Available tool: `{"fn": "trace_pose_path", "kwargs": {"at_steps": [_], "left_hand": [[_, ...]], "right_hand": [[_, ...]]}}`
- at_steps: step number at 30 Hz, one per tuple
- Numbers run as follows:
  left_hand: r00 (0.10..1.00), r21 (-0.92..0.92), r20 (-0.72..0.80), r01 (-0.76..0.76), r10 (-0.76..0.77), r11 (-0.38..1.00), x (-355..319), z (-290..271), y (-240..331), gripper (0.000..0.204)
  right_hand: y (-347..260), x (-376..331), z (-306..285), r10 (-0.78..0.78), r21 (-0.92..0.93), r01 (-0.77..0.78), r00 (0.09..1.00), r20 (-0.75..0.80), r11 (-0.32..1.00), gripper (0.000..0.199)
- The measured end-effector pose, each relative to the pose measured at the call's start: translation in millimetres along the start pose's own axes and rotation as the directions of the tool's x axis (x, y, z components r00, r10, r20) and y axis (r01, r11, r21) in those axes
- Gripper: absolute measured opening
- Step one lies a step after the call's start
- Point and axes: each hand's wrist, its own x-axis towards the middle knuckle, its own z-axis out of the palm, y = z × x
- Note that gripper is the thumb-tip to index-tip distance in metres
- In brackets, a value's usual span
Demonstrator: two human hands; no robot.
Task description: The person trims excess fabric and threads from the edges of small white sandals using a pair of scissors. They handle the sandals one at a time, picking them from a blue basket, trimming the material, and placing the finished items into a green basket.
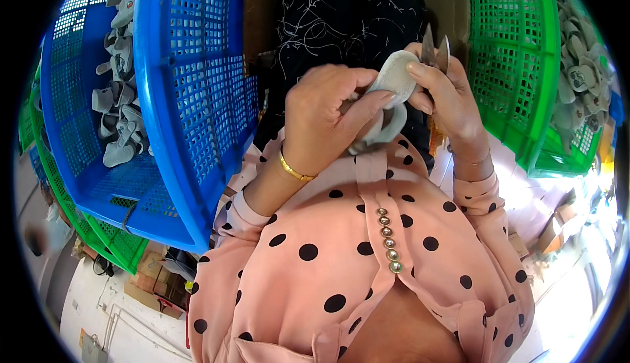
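Note:
A small light-grey shoe (398,74) is held up in front of my chest, its pale sole end turned upward and a strap-like part hanging below. My left hand (328,110), with a gold bracelet at the wrist, is closed on the shoe, thumb laid across it. The fingers of my right hand (443,91) pinch the shoe's other edge. A pair of scissors (428,48) also sits in the right hand, its blades parted and pointing away from me. Something orange, perhaps the scissors' handle, shows below that hand.
At left stands a blue plastic basket (157,120) with several small grey shoes (121,123). A green basket (508,55) at right holds similar shoes (581,78). Loose pale threads (312,19) lie on my dark-clothed lap. Cardboard boxes (154,278) are on the floor at lower left.

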Motion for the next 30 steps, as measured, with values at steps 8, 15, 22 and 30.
{"fn": "trace_pose_path", "kwargs": {"at_steps": [8,15,22,30], "left_hand": [[0.949,-0.254,0.086,0.315,-0.303,0.914,5,15,-22,0.021],[0.904,-0.304,0.205,0.423,-0.375,0.854,26,10,-18,0.020],[0.846,-0.437,0.276,0.534,-0.457,0.724,32,5,-30,0.019],[0.795,-0.492,0.325,0.605,-0.512,0.626,34,1,-30,0.018]], "right_hand": [[27,9,-9,-0.024,-0.214,0.002,0.994,-0.102,0.977,0.028],[24,13,-17,-0.125,-0.478,0.062,0.987,-0.101,0.876,0.029],[7,13,-18,-0.545,-0.977,0.169,0.836,0.071,0.131,0.041],[-4,20,-18,-0.510,-0.966,0.139,0.828,0.233,-0.216,0.042]]}}
